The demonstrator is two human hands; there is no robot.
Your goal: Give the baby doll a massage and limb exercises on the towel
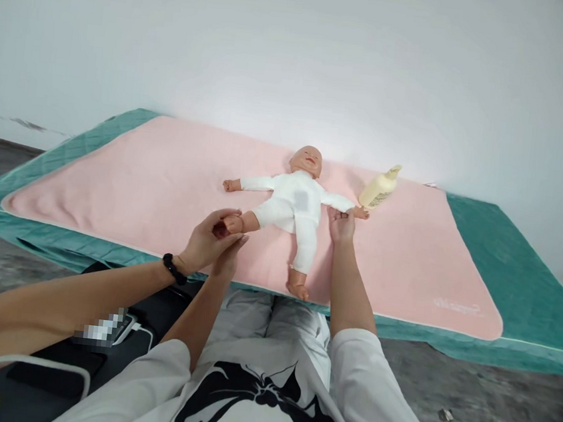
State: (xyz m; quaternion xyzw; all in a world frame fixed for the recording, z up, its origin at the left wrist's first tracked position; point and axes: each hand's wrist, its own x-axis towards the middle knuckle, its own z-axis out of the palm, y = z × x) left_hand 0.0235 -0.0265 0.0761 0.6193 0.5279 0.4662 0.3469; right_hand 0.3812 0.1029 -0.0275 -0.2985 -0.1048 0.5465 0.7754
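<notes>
A baby doll (304,232) in a white bodysuit lies on its back, arms and legs spread. My left hand (227,257) is just below the doll's bare foot on the left, its fingers stretched out and partly hidden behind another person's hand (206,240). That other hand, above a black bracelet, holds the doll's foot. My right hand (342,225) rests palm up against the doll's sleeve near its wrist, fingers loosely curled; I see no firm grip. Close beyond the doll's hand stands a pale yellow pump bottle (378,189).
A pink mat (406,271) covers the middle of a green padded bed (512,262), pushed against a white wall. At lower left, a dark case (46,374) with a white cable and device sits beside me, under the other person's arm.
</notes>
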